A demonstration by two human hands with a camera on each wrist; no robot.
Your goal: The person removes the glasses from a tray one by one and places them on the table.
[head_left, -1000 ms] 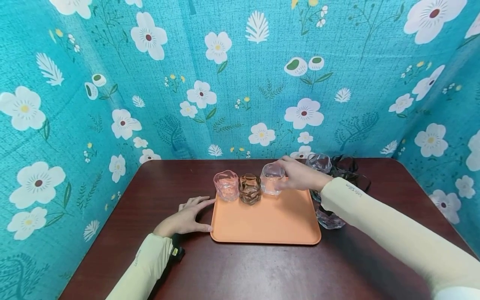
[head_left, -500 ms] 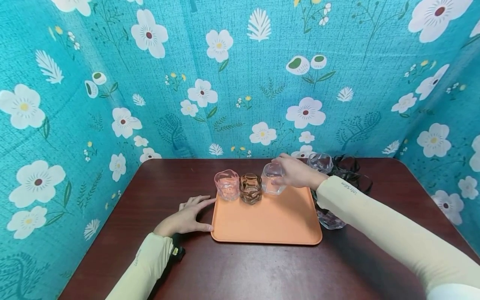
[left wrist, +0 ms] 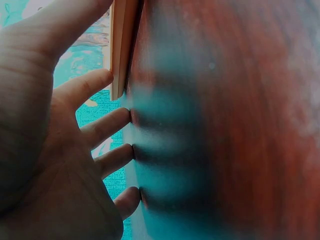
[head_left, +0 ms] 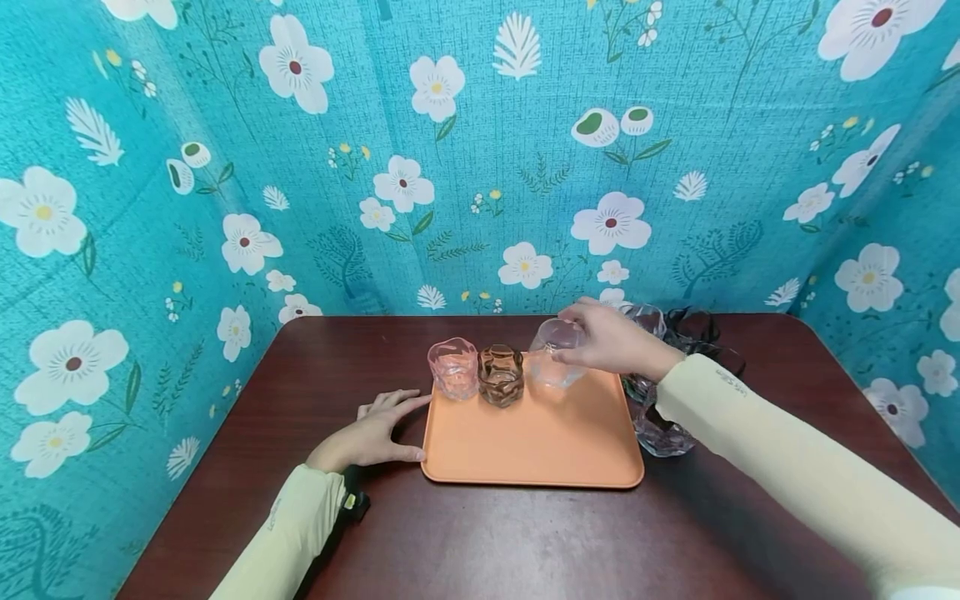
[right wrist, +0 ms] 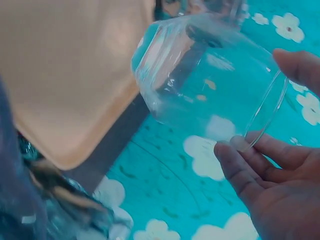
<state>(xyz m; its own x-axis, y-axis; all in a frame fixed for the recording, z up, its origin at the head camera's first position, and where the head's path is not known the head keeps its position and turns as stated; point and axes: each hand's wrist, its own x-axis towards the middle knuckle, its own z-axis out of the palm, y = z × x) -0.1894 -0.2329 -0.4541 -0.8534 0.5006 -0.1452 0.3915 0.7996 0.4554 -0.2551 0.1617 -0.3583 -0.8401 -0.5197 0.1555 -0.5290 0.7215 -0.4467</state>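
My right hand (head_left: 618, 337) pinches the rim of a clear drinking glass (head_left: 553, 367) at the back of the orange tray (head_left: 525, 442). In the right wrist view, thumb and fingers grip the rim of the clear glass (right wrist: 200, 85); whether its base touches the tray is unclear. To its left, a brown glass (head_left: 500, 379) and a pink glass (head_left: 453, 371) stand side by side along the tray's back edge. My left hand (head_left: 371, 437) rests at the tray's left edge, fingers spread. In the left wrist view, its fingertips (left wrist: 124, 116) reach the tabletop beside the tray's rim (left wrist: 118, 50).
Several clear and dark glasses (head_left: 663, 437) are clustered right of the tray, partly hidden by the right forearm. The tray lies on a dark reddish-brown table (head_left: 495, 542). A blue flowered cloth (head_left: 465, 208) hangs behind the table and at both sides.
My right hand has shifted slightly right and up in the head view, and the clear glass has moved with it, away from the brown glass. The left hand stays in place.
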